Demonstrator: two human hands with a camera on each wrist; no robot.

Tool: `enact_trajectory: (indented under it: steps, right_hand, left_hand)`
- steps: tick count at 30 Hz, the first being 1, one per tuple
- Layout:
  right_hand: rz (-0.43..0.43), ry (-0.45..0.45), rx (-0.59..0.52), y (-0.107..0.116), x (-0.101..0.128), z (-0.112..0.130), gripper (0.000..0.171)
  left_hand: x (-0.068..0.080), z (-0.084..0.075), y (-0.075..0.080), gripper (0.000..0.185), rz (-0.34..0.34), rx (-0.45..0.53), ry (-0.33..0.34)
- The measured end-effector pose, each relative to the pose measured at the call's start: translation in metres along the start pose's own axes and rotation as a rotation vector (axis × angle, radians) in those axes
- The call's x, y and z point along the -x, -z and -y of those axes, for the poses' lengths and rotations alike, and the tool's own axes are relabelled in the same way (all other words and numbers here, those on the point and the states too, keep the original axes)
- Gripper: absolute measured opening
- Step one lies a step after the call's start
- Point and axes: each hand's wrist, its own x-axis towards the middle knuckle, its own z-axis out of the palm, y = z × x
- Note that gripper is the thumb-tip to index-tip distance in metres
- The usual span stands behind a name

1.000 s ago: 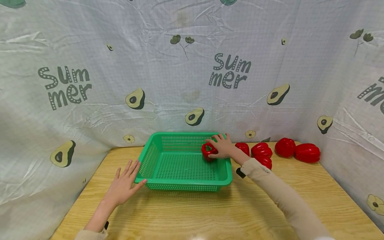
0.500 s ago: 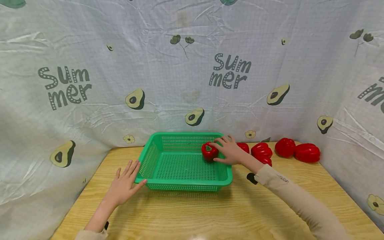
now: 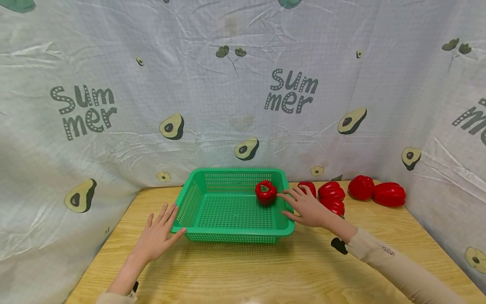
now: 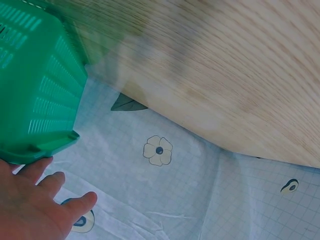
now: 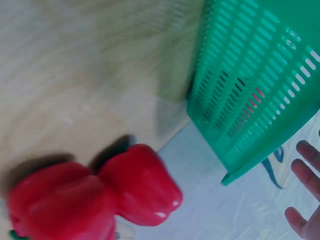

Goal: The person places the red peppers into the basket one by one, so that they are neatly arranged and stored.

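A green plastic basket (image 3: pixel 239 232) with slotted walls stands on the table. Inside it, by the right wall, sits one red bell pepper (image 3: pixel 265 193). My left hand (image 3: pixel 155 236) lies at the basket's front left corner with fingers straight and spread; in the left wrist view its fingers (image 4: pixel 50 182) are at the rim. Over the basket's right rim is my right hand (image 3: pixel 309 207), fingers spread and holding nothing. Close beyond that hand, on the table, several more red bell peppers (image 3: pixel 331 191) lie outside the basket. In the right wrist view, two red peppers (image 5: pixel 142 185) show near the basket wall.
Two further red peppers (image 3: pixel 389 194) rest at the table's back right corner. The wooden table (image 3: pixel 243 270) meets a printed cloth (image 3: pixel 212 105) hanging behind and along both sides.
My right hand has let go of the pepper in the basket and moved right and toward me, to the right rim. The left hand stays in place.
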Motion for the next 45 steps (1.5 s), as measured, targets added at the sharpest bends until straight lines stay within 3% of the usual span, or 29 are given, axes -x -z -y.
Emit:
enact_trajectory:
  steps: [8, 15, 24, 34, 45]
  right_hand:
    - [-0.127, -0.01, -0.039, -0.001, 0.03, -0.007, 0.051]
    - [-0.104, -0.065, -0.01, -0.003, 0.053, -0.017, 0.052]
    - [-0.142, -0.112, 0.021, -0.006, 0.082, -0.037, 0.051]
    - [-0.139, -0.228, 0.06, -0.006, 0.109, -0.063, 0.053]
    - [-0.122, -0.288, 0.074, -0.008, 0.124, -0.079, 0.063]
  left_hand:
    - [0.001, 0.0, 0.001, 0.076, -0.004, -0.016, 0.001]
    - [0.001, 0.0, 0.0, 0.076, 0.002, -0.008, 0.002]
    - [0.0, 0.0, -0.002, 0.075, -0.008, -0.009, -0.006]
    - [0.0, 0.001, -0.001, 0.076, -0.006, -0.002, -0.006]
    - [0.001, 0.0, -0.002, 0.075, -0.014, -0.017, -0.006]
